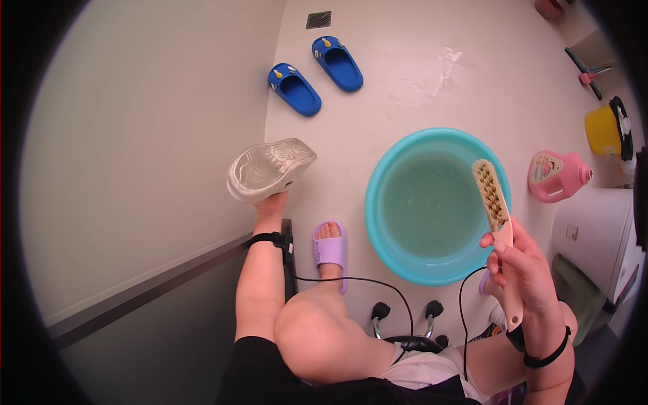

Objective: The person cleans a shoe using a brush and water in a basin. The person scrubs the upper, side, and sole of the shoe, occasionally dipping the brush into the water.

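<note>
The pale tiled floor (418, 74) stretched out beneath the seated person. The right hand (523, 270) clenched one pink-handled scrub brush (496, 209), bristles raised over one turquoise basin (398, 250) of water just beyond it. The left hand (270, 206), arm extended, gripped one white shoe (268, 169) sole-up, with two blue slippers (316, 74) farther off.

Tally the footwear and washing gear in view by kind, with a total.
Blue slippers: 2
Purple slide sandal, worn on a foot: 1
White shoe, sole up, held by the left hand: 1
Scrub brush in the right hand: 1
Turquoise basin of water: 1
Pink detergent bottle: 1
Total: 7
</note>
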`<action>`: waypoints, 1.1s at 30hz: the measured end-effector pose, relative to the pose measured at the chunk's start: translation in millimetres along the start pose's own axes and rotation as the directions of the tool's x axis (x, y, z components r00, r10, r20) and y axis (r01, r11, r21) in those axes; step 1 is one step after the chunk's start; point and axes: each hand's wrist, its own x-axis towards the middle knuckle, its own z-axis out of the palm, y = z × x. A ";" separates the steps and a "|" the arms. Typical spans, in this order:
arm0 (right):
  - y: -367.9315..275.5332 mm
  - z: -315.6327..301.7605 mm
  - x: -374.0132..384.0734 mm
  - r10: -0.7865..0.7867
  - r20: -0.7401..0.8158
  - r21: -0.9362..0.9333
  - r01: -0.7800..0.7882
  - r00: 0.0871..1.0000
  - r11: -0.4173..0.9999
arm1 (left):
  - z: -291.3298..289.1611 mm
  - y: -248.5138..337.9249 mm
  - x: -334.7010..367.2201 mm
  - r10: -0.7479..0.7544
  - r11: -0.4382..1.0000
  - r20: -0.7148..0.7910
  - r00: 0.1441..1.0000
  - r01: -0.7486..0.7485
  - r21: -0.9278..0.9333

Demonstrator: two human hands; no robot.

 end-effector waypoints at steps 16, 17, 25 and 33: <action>2.1 -3.1 -6.0 0.003 -0.044 0.018 -0.002 0.999 1.000 | -15.1 -27.9 115.4 -0.147 0.801 -0.230 0.962 0.252 0.542; 2.9 -4.7 -6.8 0.013 -0.063 0.026 -0.012 0.998 1.000 | -9.2 -37.2 108.8 -0.211 0.795 -0.228 0.951 0.302 0.526; 1.8 -14.3 -24.7 -0.031 0.015 -0.050 0.032 0.999 0.998 | 31.7 -9.0 54.5 0.083 0.513 -0.436 0.896 0.337 0.790; 28.4 -27.5 -3.1 -0.353 0.025 -0.581 0.301 0.935 0.756 | 163.3 7.1 -82.8 -0.039 0.378 -0.179 0.983 0.180 0.908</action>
